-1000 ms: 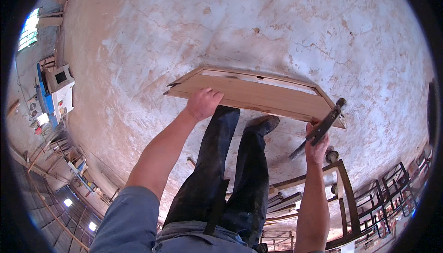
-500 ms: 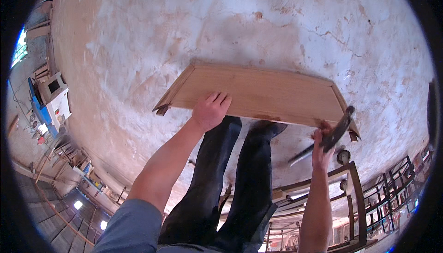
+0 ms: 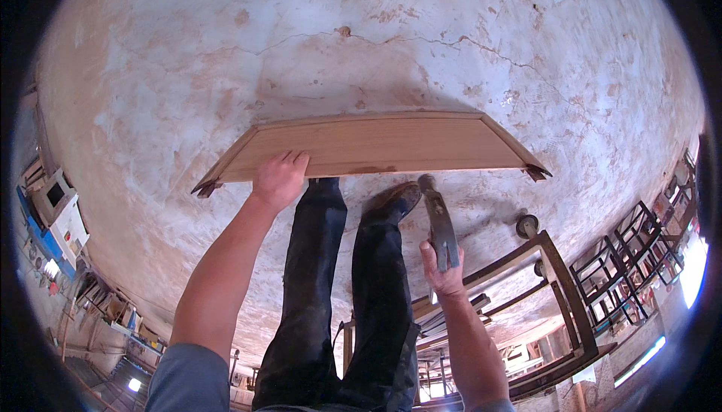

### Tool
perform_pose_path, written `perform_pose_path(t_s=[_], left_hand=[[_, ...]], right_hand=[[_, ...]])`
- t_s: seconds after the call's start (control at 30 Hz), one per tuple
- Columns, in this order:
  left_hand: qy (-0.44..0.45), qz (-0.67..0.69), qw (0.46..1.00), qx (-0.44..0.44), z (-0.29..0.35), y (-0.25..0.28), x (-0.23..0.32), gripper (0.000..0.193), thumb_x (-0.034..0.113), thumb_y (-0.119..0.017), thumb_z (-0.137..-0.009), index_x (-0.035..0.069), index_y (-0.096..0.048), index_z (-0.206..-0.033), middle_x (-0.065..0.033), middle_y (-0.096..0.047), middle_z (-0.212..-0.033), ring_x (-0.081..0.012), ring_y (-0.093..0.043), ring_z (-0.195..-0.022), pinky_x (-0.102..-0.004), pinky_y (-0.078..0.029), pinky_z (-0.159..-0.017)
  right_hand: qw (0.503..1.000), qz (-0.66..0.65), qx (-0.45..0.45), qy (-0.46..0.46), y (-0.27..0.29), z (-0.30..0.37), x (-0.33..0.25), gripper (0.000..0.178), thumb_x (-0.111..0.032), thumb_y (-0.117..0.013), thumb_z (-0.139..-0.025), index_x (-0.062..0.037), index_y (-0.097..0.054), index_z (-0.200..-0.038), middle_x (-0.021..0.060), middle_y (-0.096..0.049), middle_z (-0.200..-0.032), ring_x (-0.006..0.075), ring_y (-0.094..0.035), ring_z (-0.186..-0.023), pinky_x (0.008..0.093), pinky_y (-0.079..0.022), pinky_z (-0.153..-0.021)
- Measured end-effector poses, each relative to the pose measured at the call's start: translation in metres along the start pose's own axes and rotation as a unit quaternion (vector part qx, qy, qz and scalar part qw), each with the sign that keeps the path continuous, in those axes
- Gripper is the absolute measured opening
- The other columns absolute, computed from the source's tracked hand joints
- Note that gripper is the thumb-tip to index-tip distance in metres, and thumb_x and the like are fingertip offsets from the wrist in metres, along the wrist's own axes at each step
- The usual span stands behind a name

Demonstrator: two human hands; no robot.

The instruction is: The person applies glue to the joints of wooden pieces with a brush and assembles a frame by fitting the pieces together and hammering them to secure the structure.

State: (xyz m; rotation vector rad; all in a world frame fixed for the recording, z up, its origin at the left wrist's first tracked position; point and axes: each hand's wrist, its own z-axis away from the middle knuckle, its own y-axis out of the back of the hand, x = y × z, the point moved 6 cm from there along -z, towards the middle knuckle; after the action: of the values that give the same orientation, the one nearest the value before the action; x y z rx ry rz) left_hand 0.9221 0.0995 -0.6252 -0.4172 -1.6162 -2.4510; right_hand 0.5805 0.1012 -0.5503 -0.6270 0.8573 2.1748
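A pale wooden panel [image 3: 361,145], framed by narrow strips on its far and slanted sides, stretches across the middle above the worn floor. My left hand [image 3: 280,179] grips its near edge left of centre, fingers bent over the top face. Dark notched wood ends stick out at both near corners. In my right hand [image 3: 445,271] is a claw hammer [image 3: 439,220], held just short of the panel and apart from it. The hammer's head points away from me; most of its handle is hidden. My shoe [image 3: 395,203] reaches the panel's near edge.
At lower right stands a dark wooden frame [image 3: 560,284], close to a small black wheel [image 3: 527,225]. Dark chair-like frames [image 3: 617,277] stand beyond it. A white and blue machine [image 3: 60,213] and cluttered goods line the left side. The floor [image 3: 361,59] is cracked and stained.
My right hand and the hammer have come away from the panel's right end, toward me and leftward. My left hand keeps its grip. The whole view has shifted, so the panel appears farther left.
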Motion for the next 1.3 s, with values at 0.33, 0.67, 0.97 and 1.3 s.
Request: perform_pose_path(t_s=[0.33,0.67,0.97,1.3], left_hand=[[0.009,0.015,1.0,-0.022,-0.002,-0.002,-0.002,0.025,0.009,-0.055,-0.077,0.002,-0.064,-0.1,-0.0126,-0.068,-0.102,-0.0259,-0.066,-0.094,-0.0364,-0.055,-0.078],[0.028,0.008,0.999,-0.044,0.004,-0.019,-0.006,0.029,0.007,-0.053,-0.078,0.003,-0.063,-0.105,-0.014,-0.067,-0.105,-0.0293,-0.065,-0.096,-0.0394,-0.054,-0.08],[0.012,0.01,0.999,-0.042,-0.001,-0.01,-0.002,0.028,0.003,-0.054,-0.076,0.004,-0.062,-0.103,-0.0144,-0.067,-0.1,-0.0314,-0.065,-0.092,-0.0427,-0.053,-0.076],[0.09,-0.043,0.986,-0.135,0.0,-0.015,-0.006,0.034,0.007,-0.057,-0.077,0.008,-0.061,-0.111,-0.0181,-0.067,-0.097,-0.0359,-0.066,-0.084,-0.0465,-0.053,-0.073]], right_hand=[[0.997,0.044,0.053,0.04,-0.005,-0.023,-0.014,0.025,-0.022,-0.074,-0.08,-0.0045,-0.056,-0.082,0.0174,-0.064,-0.072,0.0375,-0.066,-0.07,0.0393,-0.051,-0.059],[0.997,-0.022,0.034,-0.062,-0.011,-0.021,-0.004,0.025,-0.021,-0.071,-0.082,-0.0015,-0.057,-0.086,0.0201,-0.063,-0.074,0.0415,-0.064,-0.074,0.0404,-0.05,-0.062],[0.993,0.049,0.039,-0.098,-0.006,-0.022,-0.004,0.025,-0.023,-0.071,-0.084,-0.0016,-0.06,-0.089,0.0179,-0.064,-0.075,0.0357,-0.066,-0.072,0.0397,-0.051,-0.064],[0.992,0.029,0.089,-0.083,0.018,-0.018,0.007,0.028,-0.026,-0.07,-0.083,-0.0017,-0.059,-0.091,0.024,-0.064,-0.078,0.0425,-0.063,-0.076,0.0449,-0.05,-0.067]])
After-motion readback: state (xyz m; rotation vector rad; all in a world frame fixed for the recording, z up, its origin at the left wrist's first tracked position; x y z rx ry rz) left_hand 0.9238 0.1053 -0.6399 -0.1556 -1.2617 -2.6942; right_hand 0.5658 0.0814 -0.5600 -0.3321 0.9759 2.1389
